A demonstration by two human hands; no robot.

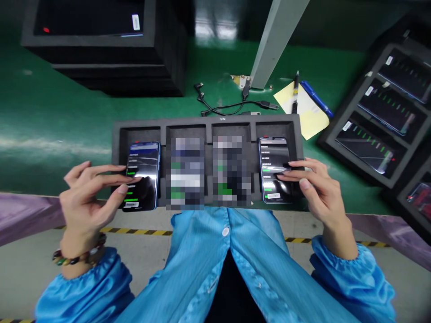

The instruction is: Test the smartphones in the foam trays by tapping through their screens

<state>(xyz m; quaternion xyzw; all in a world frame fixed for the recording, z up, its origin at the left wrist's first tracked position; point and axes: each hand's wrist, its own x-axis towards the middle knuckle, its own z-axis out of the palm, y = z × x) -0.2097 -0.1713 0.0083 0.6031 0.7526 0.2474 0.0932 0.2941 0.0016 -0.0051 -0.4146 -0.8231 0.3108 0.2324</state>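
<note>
A black foam tray with a row of compartments lies before me at the table's front edge. A phone with a lit dark screen sits slightly askew in its leftmost compartment. My left hand reaches over that phone's left side, fingers stretched and fingertips on or just above the screen. In the rightmost compartment another lit phone shows white and green text lines. The extended fingers of my right hand touch or hover over its screen from the right. Pixelated blurring covers the contents of both middle compartments.
Behind the tray lie black cables, a yellow paper, a black pen and a blue pen. Stacked foam trays stand back left. Trays of phones occupy the right. A metal post rises behind.
</note>
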